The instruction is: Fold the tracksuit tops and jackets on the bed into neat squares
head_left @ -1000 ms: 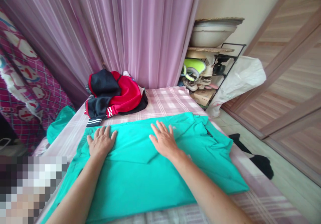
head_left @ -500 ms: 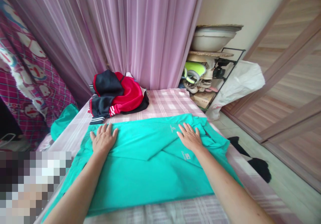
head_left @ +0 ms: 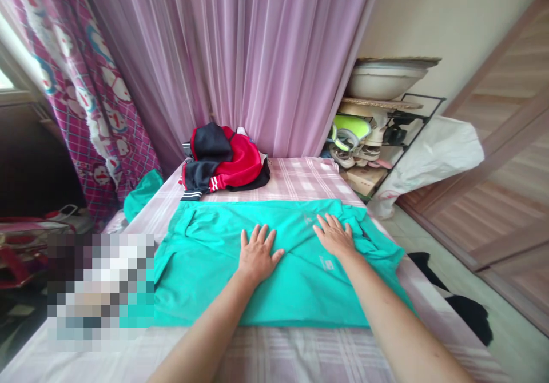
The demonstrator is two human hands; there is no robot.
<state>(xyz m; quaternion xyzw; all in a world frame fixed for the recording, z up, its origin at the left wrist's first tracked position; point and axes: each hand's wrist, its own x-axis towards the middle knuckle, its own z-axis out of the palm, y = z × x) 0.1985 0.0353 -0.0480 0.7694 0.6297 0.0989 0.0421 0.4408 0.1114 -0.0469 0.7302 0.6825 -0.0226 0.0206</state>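
A teal shirt [head_left: 206,251] lies spread flat across the pink plaid bed [head_left: 295,180], with one sleeve folded in over its middle. My left hand [head_left: 257,252] rests flat on the middle of the shirt, fingers spread. My right hand [head_left: 335,237] presses flat on the shirt's right part, near the collar and a small printed logo. Neither hand grips anything.
A red and black jacket [head_left: 225,163] is heaped at the far end of the bed before the pink curtain [head_left: 257,57]. A shoe rack [head_left: 373,137] with a basin and a white bag [head_left: 433,154] stand at the right. Dark cloth [head_left: 463,306] lies on the floor.
My left hand has slid right from the shirt's left edge to its middle. My right hand stays on the shirt's right part. The view has turned left.
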